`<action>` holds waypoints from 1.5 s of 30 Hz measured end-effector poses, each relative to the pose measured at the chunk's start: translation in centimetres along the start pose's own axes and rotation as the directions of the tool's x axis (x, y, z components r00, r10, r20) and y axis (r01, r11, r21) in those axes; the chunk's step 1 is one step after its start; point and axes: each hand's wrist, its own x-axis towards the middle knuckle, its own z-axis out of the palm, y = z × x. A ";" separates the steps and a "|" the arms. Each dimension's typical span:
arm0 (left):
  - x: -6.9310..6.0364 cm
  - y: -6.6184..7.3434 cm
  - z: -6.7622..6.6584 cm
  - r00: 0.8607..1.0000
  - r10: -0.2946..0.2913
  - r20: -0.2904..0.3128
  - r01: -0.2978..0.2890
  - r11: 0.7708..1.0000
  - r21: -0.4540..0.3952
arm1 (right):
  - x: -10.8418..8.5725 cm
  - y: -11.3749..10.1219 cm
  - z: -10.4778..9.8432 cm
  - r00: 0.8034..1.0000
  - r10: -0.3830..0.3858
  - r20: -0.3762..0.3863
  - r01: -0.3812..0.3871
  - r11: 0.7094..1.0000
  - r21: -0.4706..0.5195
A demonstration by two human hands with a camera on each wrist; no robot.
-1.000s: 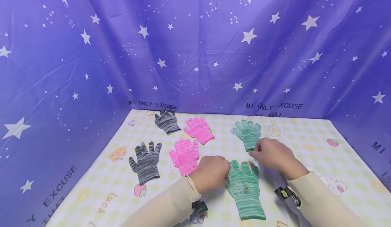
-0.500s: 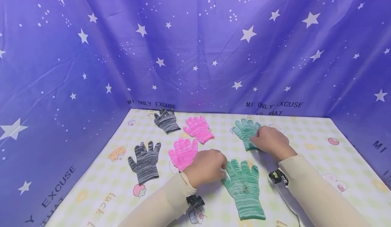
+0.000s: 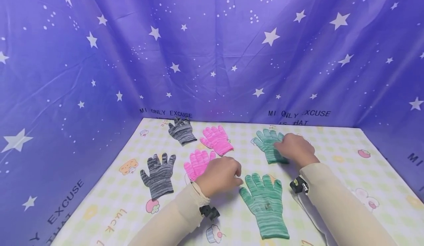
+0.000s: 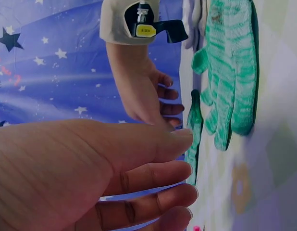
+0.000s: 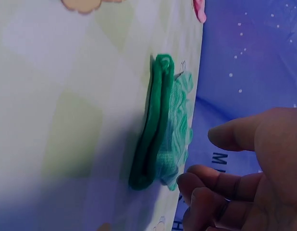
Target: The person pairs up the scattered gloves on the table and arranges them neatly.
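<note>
Green glove (image 3: pixel 265 205), flat on the checked bench (image 3: pixel 243 156). Beyond it, the right hand (image 3: pixel 296 149) hovers at a second green glove (image 3: pixel 269 148); only the right wrist view shows into its slightly gaping cuff (image 5: pixel 164 91). Left of the near glove hangs the left hand (image 3: pixel 220 176). Wrist views reveal both hands' thumbs parted from loosely bent fingers.

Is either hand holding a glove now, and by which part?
Nothing is held: the left hand is empty; the right hand pinches no part of the far green knit glove.
</note>
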 end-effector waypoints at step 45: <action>0.3 -0.5 -0.3 0.996 -0.085 -0.002 0.085 0.996 -0.027 | 2.8 0.2 1.1 0.996 -0.021 0.087 0.023 0.999 -0.024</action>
